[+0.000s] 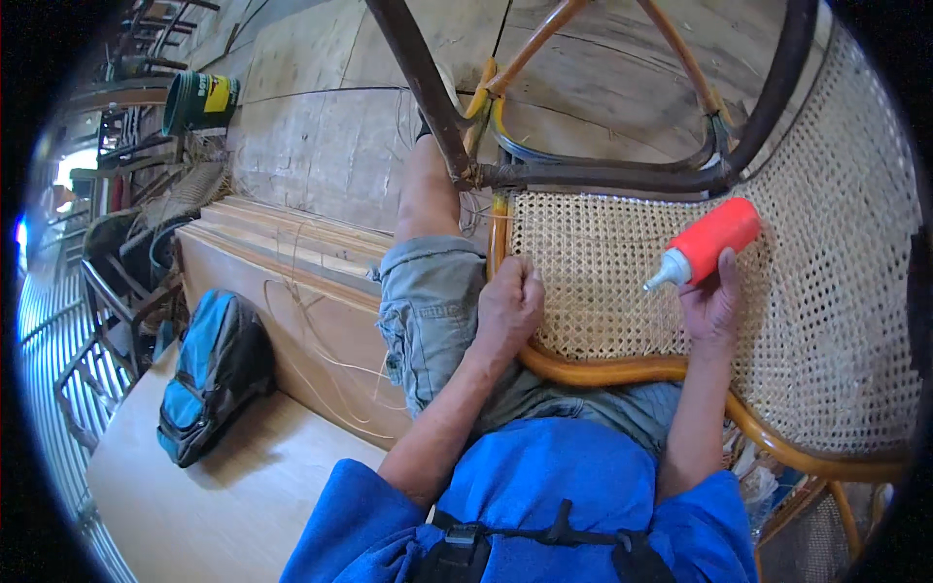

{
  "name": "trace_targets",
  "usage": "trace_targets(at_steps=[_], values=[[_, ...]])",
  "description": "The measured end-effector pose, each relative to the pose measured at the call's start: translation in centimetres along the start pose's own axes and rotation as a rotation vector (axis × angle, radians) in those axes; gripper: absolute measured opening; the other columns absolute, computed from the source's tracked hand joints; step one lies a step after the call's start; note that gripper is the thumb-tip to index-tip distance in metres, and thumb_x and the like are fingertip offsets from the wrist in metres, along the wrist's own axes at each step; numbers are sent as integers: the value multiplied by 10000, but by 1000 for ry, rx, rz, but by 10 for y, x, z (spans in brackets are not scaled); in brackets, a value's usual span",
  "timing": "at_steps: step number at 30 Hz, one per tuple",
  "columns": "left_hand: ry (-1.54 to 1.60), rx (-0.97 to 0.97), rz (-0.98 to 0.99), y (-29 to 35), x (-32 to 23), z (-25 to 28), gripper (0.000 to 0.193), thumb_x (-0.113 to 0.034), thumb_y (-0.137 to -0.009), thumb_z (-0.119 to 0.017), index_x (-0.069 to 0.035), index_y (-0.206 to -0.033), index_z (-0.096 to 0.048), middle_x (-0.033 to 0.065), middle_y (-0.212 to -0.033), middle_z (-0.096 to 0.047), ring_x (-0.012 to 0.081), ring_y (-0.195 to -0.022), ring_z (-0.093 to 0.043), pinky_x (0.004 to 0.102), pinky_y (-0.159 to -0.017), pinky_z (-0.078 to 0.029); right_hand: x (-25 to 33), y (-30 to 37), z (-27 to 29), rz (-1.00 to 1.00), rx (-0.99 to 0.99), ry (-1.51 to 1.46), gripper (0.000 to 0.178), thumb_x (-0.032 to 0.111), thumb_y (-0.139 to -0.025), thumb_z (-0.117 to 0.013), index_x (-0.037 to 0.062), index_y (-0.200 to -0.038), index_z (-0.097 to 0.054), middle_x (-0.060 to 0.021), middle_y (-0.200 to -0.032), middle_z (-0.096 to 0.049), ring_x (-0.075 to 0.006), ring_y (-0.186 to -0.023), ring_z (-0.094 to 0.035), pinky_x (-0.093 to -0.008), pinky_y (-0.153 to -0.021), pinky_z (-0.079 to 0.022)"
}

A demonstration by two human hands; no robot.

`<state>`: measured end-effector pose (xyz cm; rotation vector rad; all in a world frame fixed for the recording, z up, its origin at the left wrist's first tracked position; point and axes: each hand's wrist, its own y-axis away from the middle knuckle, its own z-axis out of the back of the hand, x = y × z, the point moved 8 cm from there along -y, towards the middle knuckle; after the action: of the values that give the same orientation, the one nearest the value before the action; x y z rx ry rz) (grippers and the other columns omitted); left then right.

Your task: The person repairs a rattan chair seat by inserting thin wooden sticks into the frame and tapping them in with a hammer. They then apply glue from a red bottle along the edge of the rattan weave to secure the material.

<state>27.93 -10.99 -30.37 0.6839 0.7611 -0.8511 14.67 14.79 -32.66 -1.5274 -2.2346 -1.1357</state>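
My right hand (712,303) is wrapped round a red squeeze bottle (720,236) with a pale tapered nozzle. The bottle is tilted over the woven cane panel (593,277), its nozzle pointing down to the left, apart from the left hand. My left hand (512,299) is closed in a fist at the left edge of the panel, against the chair's glossy brown rattan frame (573,369). Whatever its fingers hold is hidden. The chair piece rests over my lap, and a second curved cane panel (836,243) rises on the right.
Dark chair legs (418,78) and bent rattan braces (535,44) stand up beyond the panel. To my left are stacked wooden boards (292,243) with loose cane strands, a blue and black backpack (219,369) and a green bucket (201,104). More chair frames lie at far left.
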Motion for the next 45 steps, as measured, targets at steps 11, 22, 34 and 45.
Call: trace_targets(at_steps=[11,22,34,45], values=[[41,-21,92,-9,6,1,125,-149,-926,-552,-28,-933,-517,193,-733,-572,370,-679,-594,419,-622,-480,-21,-85,-91,192,166,866,428,202,-785,-767,35,-1112,-547,-56,-1023,-625,-163,-922,-610,-320,-869,-487],[176,75,161,-9,11,-3,154,-138,-938,-514,-45,-1056,-482,225,-922,-584,438,-805,-594,486,-662,-484,-63,-111,-108,240,174,1241,405,229,-777,-780,33,-1057,-563,-64,-974,-643,-173,-900,-613,-319,-867,-470],[-261,345,-71,-20,-18,-27,605,-99,-841,-501,-188,-1411,-321,116,-848,-588,332,-630,-621,438,-512,-505,-74,-114,-112,279,230,1380,395,250,-758,-794,28,-1015,-591,-72,-944,-666,-175,-865,-628,-314,-820,-487],[-294,353,-83,-28,-15,-46,348,-107,-838,-512,-69,-1184,-501,104,-805,-602,283,-681,-653,421,-519,-506,-83,-122,-121,123,333,1194,383,191,-772,-780,16,-1053,-588,-79,-979,-663,-170,-894,-635,-323,-826,-511]])
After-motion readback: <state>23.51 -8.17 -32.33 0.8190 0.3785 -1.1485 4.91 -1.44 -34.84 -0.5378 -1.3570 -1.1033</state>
